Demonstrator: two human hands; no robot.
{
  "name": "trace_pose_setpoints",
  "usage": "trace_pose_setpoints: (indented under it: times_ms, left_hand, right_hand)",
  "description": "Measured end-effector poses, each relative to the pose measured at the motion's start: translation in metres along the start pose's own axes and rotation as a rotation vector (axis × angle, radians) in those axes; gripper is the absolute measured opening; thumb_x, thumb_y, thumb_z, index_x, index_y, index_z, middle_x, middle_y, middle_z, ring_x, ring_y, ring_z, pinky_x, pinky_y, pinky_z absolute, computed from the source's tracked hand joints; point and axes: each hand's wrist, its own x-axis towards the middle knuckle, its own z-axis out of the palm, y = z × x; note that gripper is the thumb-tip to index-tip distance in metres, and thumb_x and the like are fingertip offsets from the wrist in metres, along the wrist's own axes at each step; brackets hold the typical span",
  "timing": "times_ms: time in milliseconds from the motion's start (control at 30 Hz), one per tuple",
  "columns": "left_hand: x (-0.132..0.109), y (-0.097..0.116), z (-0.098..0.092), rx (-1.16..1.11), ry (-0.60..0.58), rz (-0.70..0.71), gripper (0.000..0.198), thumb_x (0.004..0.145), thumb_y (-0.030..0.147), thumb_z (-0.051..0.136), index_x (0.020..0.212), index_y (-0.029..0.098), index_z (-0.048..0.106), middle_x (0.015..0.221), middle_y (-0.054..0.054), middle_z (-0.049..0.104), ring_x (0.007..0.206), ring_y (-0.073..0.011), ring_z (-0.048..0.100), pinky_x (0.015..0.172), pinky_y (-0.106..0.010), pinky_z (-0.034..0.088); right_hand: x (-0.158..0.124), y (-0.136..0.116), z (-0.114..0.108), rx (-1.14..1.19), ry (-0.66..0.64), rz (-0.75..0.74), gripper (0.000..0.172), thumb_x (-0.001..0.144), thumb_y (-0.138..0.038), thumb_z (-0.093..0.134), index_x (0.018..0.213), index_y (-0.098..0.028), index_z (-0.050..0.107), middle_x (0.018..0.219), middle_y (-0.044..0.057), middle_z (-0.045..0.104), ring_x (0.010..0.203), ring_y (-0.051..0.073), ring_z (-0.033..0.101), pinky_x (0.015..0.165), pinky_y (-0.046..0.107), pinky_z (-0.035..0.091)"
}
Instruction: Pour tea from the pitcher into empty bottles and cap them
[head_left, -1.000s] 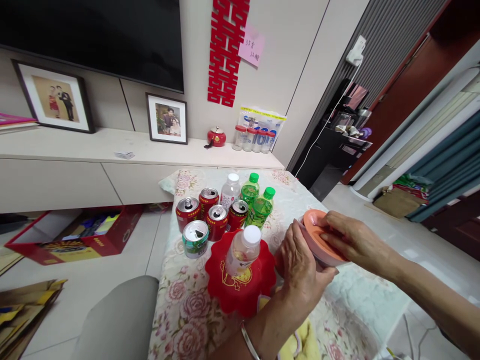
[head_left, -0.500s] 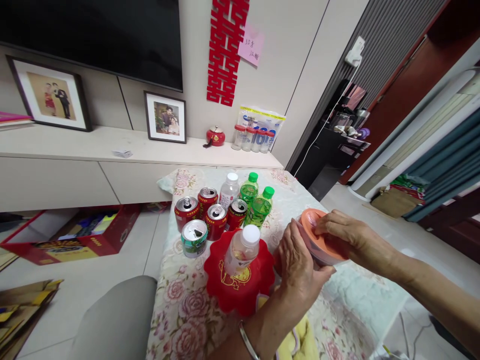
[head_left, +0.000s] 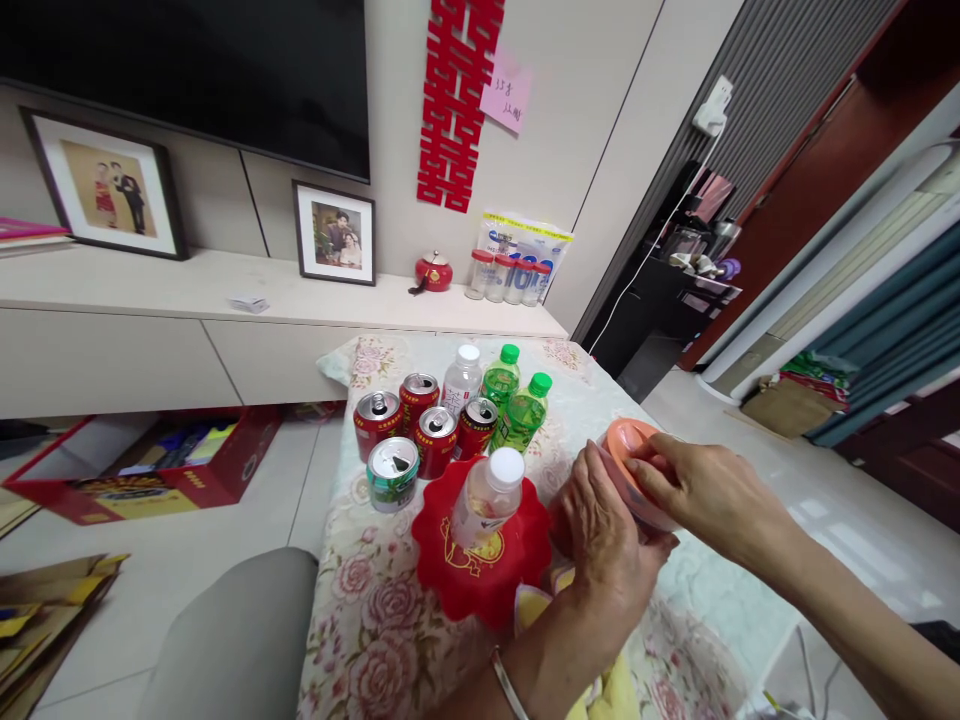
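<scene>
A clear plastic container (head_left: 613, 468) with an orange lid (head_left: 625, 437) is tilted above the right side of the table. My left hand (head_left: 604, 525) wraps round the container's side from the left. With its fingers closed, my right hand (head_left: 694, 485) grips the orange lid from the right. Left of my hands, a clear bottle with a white cap (head_left: 489, 500) stands on a red scalloped tray (head_left: 435, 580). Part of a yellow cloth (head_left: 619, 690) shows under my left forearm. The container's contents are mostly hidden by my hands.
Several red cans (head_left: 436, 440) and a green can (head_left: 392, 475) stand behind the tray. Two green-capped bottles (head_left: 523, 412) and a white-capped bottle (head_left: 462, 378) are beside them. A grey stool (head_left: 232, 640) stands left of the flowered tablecloth (head_left: 367, 640).
My right hand has turned a little on the orange lid and its fingers have shifted. The container stays in my left hand in nearly the same place. The view has moved slightly.
</scene>
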Motion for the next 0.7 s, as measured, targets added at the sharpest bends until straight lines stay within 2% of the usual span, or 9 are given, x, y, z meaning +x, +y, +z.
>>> trace_pose_setpoints:
  times_ms: [167,233,333,433,567,700]
  left_hand:
    - [-0.009,0.005,0.003,0.026,0.069,0.012,0.136,0.054,0.035,0.101,0.158,0.008,0.017,0.147,-0.03,0.051,0.136,-0.0479,0.053,0.107,-0.062,0.05]
    - [-0.009,0.005,0.003,0.019,0.051,-0.016,0.14,0.052,0.037,0.102,0.158,0.009,0.016,0.146,-0.03,0.051,0.135,-0.0481,0.053,0.107,-0.064,0.049]
    - [-0.004,0.004,0.002,0.013,0.037,-0.043,0.142,0.049,0.036,0.104,0.158,0.01,0.016,0.145,-0.03,0.051,0.133,-0.048,0.054,0.106,-0.065,0.048]
    - [0.002,0.001,0.002,-0.009,0.052,-0.023,0.142,0.044,0.034,0.104,0.155,0.011,0.019,0.143,-0.029,0.052,0.131,-0.0482,0.056,0.107,-0.066,0.048]
    - [0.007,-0.002,0.0,-0.119,0.049,0.011,0.139,0.039,0.03,0.103,0.151,0.013,0.023,0.144,-0.027,0.05,0.133,-0.0468,0.057,0.108,-0.062,0.052]
    - [0.009,-0.005,-0.001,-0.183,0.066,0.044,0.136,0.04,0.028,0.102,0.15,0.015,0.022,0.145,-0.026,0.05,0.134,-0.0463,0.057,0.108,-0.062,0.053]
  right_hand:
    - [0.002,0.005,-0.004,0.081,-0.041,-0.156,0.019,0.086,-0.031,0.049,0.072,-0.024,0.059,0.075,0.005,0.066,0.058,0.017,0.058,0.058,0.031,0.04]
    - [0.004,0.006,-0.004,0.062,-0.022,-0.142,0.015,0.085,-0.031,0.051,0.08,-0.023,0.061,0.083,0.007,0.066,0.064,0.018,0.061,0.061,0.032,0.041]
    - [0.005,0.004,-0.003,-0.015,0.001,-0.013,0.031,0.09,-0.042,0.051,0.105,-0.02,0.066,0.097,0.012,0.067,0.074,0.024,0.066,0.063,0.034,0.041]
    - [0.006,0.0,-0.003,-0.065,-0.045,0.03,0.041,0.095,-0.048,0.045,0.113,-0.019,0.066,0.1,0.014,0.066,0.074,0.025,0.067,0.061,0.034,0.039]
    - [0.008,0.0,-0.004,-0.094,-0.07,0.008,0.036,0.092,-0.038,0.05,0.117,-0.02,0.068,0.099,0.011,0.068,0.069,0.022,0.066,0.06,0.032,0.04]
    - [0.01,0.016,-0.002,0.083,-0.046,-0.129,0.051,0.084,-0.027,0.056,0.134,-0.021,0.064,0.119,0.012,0.07,0.088,0.024,0.071,0.073,0.033,0.049]
